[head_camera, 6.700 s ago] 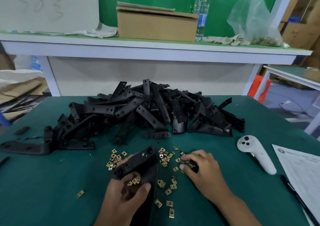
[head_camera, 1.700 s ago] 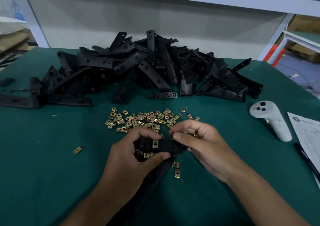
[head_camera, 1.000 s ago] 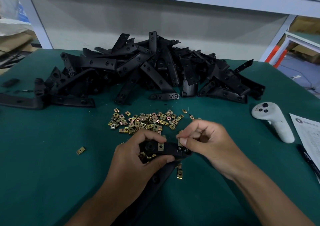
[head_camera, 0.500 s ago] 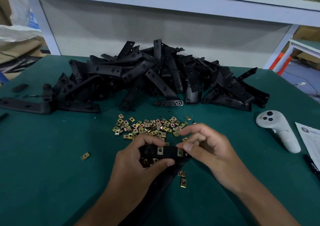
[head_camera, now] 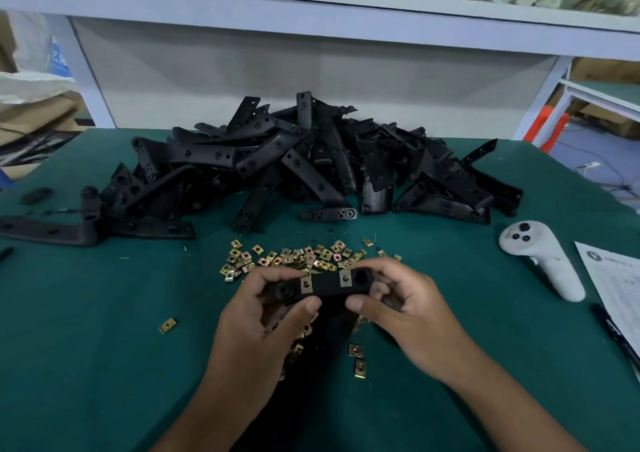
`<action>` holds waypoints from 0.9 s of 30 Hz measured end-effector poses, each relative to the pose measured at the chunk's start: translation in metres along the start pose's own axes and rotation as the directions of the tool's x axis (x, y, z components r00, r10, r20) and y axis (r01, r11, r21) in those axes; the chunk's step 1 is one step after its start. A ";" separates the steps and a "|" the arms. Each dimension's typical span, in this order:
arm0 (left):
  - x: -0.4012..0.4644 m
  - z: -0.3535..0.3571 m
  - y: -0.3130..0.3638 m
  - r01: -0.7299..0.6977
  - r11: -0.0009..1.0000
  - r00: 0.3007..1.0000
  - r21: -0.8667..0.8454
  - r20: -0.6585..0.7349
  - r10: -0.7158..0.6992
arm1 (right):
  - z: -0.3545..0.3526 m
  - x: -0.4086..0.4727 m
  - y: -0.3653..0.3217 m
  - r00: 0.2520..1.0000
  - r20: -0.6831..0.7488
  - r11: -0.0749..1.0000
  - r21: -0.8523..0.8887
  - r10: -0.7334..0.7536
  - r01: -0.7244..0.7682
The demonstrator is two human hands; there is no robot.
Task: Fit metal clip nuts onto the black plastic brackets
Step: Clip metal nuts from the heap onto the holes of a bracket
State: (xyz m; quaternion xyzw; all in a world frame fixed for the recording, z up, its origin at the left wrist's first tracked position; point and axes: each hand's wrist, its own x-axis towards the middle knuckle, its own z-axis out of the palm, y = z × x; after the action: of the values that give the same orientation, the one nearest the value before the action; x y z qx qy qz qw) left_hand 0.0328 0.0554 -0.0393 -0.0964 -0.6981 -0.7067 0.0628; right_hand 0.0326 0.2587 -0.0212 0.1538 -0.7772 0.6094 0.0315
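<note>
Gripping one black bracket (head_camera: 325, 287) between them, left hand (head_camera: 258, 327) and right hand (head_camera: 405, 316) pinch its ends.

There is a single view, from a wide-angle camera worn on the person's head. It looks forward and steeply down onto the green surface (head_camera: 86, 330), with straight lines bowing toward the edges. The pile of black brackets (head_camera: 311, 171) serves as landmark: it sits above the middle of the picture, the forearms enter from the bottom edge on the near side of it, close to the lens, and beyond it the white shelf (head_camera: 311, 5) crosses the top.
</note>
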 end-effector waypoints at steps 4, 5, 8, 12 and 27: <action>-0.006 0.007 0.011 -0.041 0.999 0.999 0.030 -0.005 0.041 | -0.011 0.000 -0.012 1.000 0.012 0.999 0.047 0.007 -0.007; -0.008 0.009 0.016 -0.059 0.998 0.998 0.034 -0.006 0.059 | -0.015 -0.002 -0.020 1.000 -0.005 0.998 0.056 -0.009 0.009; -0.012 0.025 0.032 -0.143 0.988 0.990 0.059 0.025 0.142 | -0.035 -0.022 -0.043 0.993 -0.100 0.998 -0.017 -0.059 0.058; -0.031 0.085 0.061 -0.304 0.952 0.933 0.035 0.212 0.290 | -0.074 -0.098 -0.071 0.918 -0.373 0.990 -0.080 -0.137 0.115; -0.215 0.288 0.078 -0.240 0.959 0.433 -0.150 0.867 0.244 | -0.137 -0.419 -0.126 0.393 -0.919 0.806 -0.261 -0.039 -0.531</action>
State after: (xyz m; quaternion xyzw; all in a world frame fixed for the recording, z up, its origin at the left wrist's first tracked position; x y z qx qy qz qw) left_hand 0.2737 0.3320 -0.0090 -0.5439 -0.6079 -0.5413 -0.2038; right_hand 0.4465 0.4478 0.0331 -0.3301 -0.7854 0.3581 0.3822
